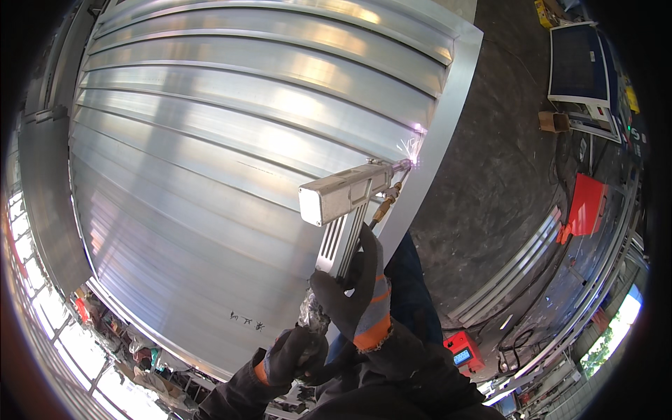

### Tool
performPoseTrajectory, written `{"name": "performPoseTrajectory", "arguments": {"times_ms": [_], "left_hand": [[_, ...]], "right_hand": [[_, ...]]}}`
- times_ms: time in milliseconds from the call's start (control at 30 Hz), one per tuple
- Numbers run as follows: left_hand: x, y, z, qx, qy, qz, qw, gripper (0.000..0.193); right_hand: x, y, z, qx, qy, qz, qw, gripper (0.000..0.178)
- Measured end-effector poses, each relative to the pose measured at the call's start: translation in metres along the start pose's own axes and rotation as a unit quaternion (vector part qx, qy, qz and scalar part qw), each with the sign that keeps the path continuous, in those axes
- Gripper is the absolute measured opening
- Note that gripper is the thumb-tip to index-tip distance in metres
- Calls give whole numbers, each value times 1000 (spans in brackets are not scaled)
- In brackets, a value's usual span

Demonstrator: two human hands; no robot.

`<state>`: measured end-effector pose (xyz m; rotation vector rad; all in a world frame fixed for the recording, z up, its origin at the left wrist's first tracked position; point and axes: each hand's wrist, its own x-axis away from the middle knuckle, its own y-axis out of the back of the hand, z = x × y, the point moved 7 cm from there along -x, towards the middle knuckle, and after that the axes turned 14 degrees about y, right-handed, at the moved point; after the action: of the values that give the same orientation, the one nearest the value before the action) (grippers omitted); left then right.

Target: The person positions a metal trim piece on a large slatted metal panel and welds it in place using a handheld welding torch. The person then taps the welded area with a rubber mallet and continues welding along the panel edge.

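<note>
A slatted silver metal panel (210, 203) fills the view from about 7 o'clock round to 1 o'clock, its slats already lying in place against a flat edge strip (437, 140) that runs from 1 to 4 o'clock. The boxy metal torch (346, 192) sits at the centre, its nozzle pointing towards 2 o'clock. The gloved right hand (357, 301), at 6 o'clock, is closed round its handle; the left hand (290, 353), nearer 7, curls beside some clear wrapping (313, 315) below the handle, though I cannot tell whether it grips it. Sparks (413, 159) fly at 2 o'clock where slats meet strip, so that spot looks unfinished; which other joints are done or left is too small to tell
</note>
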<state>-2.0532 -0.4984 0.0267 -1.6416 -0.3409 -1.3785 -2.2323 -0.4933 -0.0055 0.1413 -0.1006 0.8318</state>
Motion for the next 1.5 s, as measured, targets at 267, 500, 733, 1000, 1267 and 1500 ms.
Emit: {"name": "performPoseTrajectory", "arguments": {"times_ms": [267,500,733,1000,1267,1500], "left_hand": [[1,2,3,-20,-27,18,999,52],[11,11,13,3,-17,9,1000,50],[15,18,21,-23,-45,-15,999,59],[-3,13,15,5,-12,31,999,64],[-7,12,11,23,-24,33,999,60],[-5,12,9,8,-18,29,999,60]], "right_hand": [[8,-4,-5,16,2,3,1000,91],[20,-13,-12,-59,-67,8,996,100],[23,-20,-8,9,-42,36,998,98],[16,-16,-23,-83,-99,5,992,88],[10,-13,-22,-83,-84,-4,993,86],[10,-14,-21,-92,-118,-1,989,88]]}}
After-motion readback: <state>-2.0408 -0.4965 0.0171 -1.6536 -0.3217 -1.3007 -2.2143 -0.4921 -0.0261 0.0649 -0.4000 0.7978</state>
